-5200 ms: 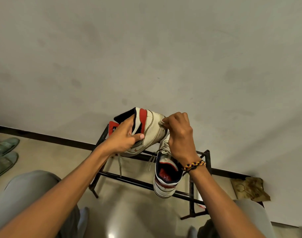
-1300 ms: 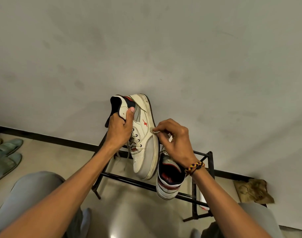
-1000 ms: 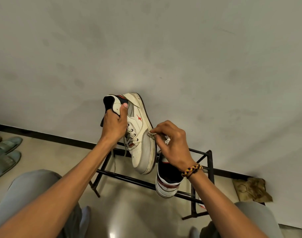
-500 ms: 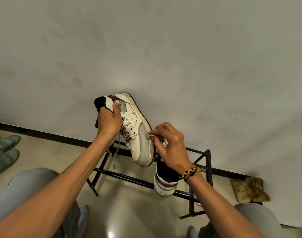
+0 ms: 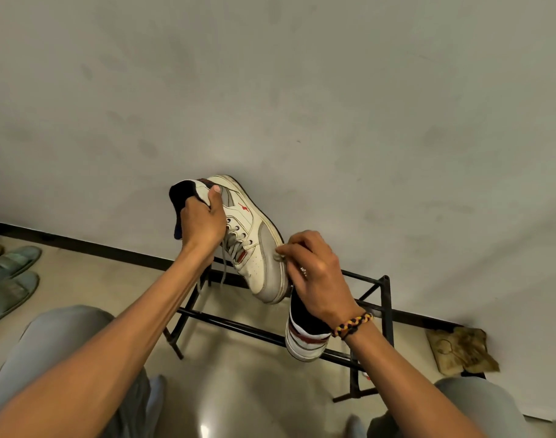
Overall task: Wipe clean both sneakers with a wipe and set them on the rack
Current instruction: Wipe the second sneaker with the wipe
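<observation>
Left hand (image 5: 204, 221): gripping the heel collar of the raised sneaker, mid-frame. Right hand (image 5: 314, 273): fingers pinched on a small pale wipe (image 5: 278, 256) pressed at the toe edge.

Black metal-tube shoe rack (image 5: 385, 314), lower centre against the wall.

Raised cream leather sneaker with grey toe panel and red logo (image 5: 254, 245): likely light, upper stiff enough to hold by heel; laces dangle loose.

Second white sneaker with red and dark stripes (image 5: 305, 343): resting on the rack's front rail, lower right of centre; best taken at the collar.
</observation>
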